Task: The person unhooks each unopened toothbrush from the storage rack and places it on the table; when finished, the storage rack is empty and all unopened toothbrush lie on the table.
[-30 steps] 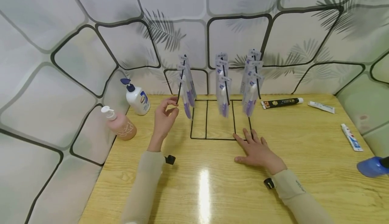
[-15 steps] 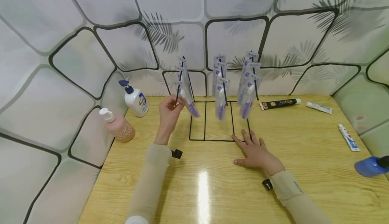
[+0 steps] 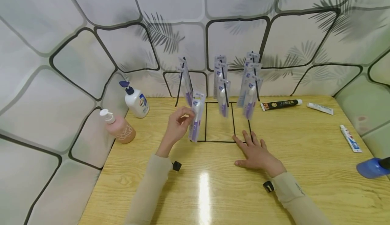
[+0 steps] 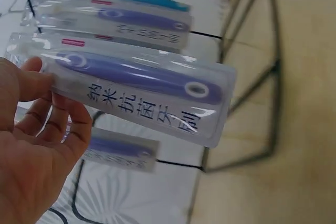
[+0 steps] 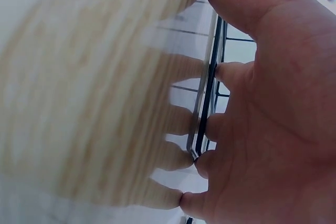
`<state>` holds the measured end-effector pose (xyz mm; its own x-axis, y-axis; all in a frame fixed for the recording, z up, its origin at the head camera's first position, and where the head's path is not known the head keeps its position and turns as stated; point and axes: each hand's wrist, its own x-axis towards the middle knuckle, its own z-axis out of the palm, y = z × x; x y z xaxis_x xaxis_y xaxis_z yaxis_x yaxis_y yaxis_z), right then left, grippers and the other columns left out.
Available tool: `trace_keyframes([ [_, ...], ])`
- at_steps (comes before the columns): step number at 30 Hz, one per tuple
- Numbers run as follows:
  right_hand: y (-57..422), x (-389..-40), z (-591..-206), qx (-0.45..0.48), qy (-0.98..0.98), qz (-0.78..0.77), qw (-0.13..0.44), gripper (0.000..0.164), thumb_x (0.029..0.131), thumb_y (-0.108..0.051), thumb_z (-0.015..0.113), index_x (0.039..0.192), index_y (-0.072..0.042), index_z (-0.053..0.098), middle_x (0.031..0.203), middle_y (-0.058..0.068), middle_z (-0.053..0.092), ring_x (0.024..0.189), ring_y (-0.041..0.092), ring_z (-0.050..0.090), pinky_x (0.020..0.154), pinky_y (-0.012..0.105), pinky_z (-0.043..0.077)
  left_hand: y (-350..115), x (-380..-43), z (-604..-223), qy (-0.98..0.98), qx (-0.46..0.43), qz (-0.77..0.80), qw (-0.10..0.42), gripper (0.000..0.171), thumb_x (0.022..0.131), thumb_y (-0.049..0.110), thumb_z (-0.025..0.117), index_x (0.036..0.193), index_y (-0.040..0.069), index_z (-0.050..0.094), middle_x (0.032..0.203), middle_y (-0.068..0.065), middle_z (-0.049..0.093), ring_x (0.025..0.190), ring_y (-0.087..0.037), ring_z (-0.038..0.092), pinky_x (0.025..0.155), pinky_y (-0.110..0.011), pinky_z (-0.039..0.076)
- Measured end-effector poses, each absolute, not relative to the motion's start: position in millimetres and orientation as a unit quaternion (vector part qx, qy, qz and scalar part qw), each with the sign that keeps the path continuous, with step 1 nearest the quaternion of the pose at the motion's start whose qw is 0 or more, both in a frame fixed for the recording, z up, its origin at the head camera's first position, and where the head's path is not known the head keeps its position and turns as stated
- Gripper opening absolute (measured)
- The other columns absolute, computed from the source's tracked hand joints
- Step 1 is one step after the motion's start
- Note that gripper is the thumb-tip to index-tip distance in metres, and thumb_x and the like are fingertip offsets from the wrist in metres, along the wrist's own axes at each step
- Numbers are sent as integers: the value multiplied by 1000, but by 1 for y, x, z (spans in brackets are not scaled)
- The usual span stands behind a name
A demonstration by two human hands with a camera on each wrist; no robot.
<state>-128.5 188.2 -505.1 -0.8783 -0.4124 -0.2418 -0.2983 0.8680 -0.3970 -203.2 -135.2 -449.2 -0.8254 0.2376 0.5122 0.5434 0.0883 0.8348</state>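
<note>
My left hand (image 3: 178,125) pinches a packaged toothbrush (image 3: 196,118) between thumb and fingers, in front of the rack's left hook. In the left wrist view the toothbrush pack (image 4: 142,90) is clear plastic with a purple handle and printed characters. My right hand (image 3: 256,154) lies spread on the table, its fingertips at the front right corner of the black wire rack's base (image 3: 220,141). More packed toothbrushes hang on the rack's three hooks: a left group (image 3: 186,86), a middle group (image 3: 222,89) and a right group (image 3: 250,89).
Left of the rack stand a white pump bottle (image 3: 137,102) and a pink pump bottle (image 3: 120,128). To the right lie a black toothpaste tube (image 3: 280,104), a white tube (image 3: 320,108) and a blue-and-white tube (image 3: 350,138). A blue bottle (image 3: 370,168) is at the far right.
My left hand has drawn the front toothbrush pack off the left hook and brought it forward and slightly right. The right hand has stayed at the rack base.
</note>
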Motion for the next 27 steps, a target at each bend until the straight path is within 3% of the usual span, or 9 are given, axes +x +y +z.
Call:
trace_keyframes([
  [6, 188, -128, -503, -185, 954, -172, 163, 95, 91, -56, 69, 164, -21, 19, 169, 27, 2, 152, 58, 0, 112, 81, 8, -177, -187, -478, -788, -148, -589, 101, 21, 93, -15, 54, 94, 0, 69, 101, -18, 68, 91, -9, 62, 72, -21, 52],
  [13, 191, -128, -504, -178, 954, -175, 167, 96, 91, -55, 70, 165, -23, 18, 170, 26, 0, 153, 57, -2, 112, 82, 6, -227, -218, -487, -875, 11, -480, 66, 20, 88, -9, 50, 98, 0, 65, 100, -18, 66, 91, -25, 60, 74, -27, 47],
  [22, 190, -128, -503, -188, 952, -176, 163, 96, 90, -56, 70, 164, -20, 20, 169, 28, 1, 152, 59, 0, 111, 83, 7, -256, -254, -490, -944, 64, -322, 16, 23, 78, -12, 50, 94, 0, 62, 88, -16, 60, 74, -27, 52, 60, -33, 41],
  [27, 189, -129, -503, -187, 952, -176, 165, 96, 90, -56, 69, 164, -21, 19, 169, 28, 1, 152, 58, -1, 111, 82, 7, -255, -260, -490, -963, 90, -254, 6, 15, 81, -9, 56, 93, -1, 61, 94, -20, 65, 81, -33, 57, 72, -42, 47],
])
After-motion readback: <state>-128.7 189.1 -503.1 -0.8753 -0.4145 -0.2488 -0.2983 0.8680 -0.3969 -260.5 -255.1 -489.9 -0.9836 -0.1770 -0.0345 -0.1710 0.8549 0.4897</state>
